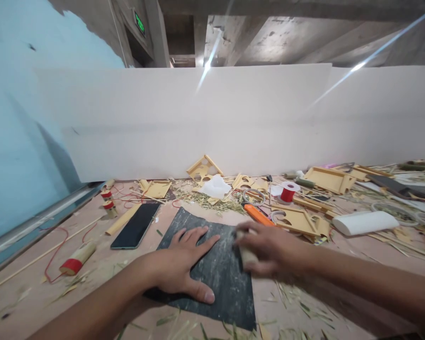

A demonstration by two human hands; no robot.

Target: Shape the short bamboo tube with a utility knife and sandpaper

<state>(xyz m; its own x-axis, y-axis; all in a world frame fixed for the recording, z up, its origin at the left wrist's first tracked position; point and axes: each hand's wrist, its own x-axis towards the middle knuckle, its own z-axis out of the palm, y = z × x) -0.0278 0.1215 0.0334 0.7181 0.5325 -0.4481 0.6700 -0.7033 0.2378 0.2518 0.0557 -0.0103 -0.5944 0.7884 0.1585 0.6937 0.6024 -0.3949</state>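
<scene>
A dark grey sheet that looks like sandpaper (226, 283), dusted with pale powder, lies on the table. My left hand (184, 264) presses flat on it with fingers spread. Over the sheet's right edge, my right hand (265, 248) is closed around a short bamboo piece (247, 245), blurred by motion. The fingers partly hide that piece, and I cannot tell whether it touches the sheet. Just beyond my right hand is an orange utility knife (258, 215). A black phone (136, 225) rests left of the sheet.
Bamboo pieces with red bands (72, 265) and red string lie at left. A red spool (288, 192), a white roll (364, 222) and thin wooden frames (327, 179) clutter the back and right. Green shavings (212, 203) are scattered about. A white panel (212, 123) stands behind.
</scene>
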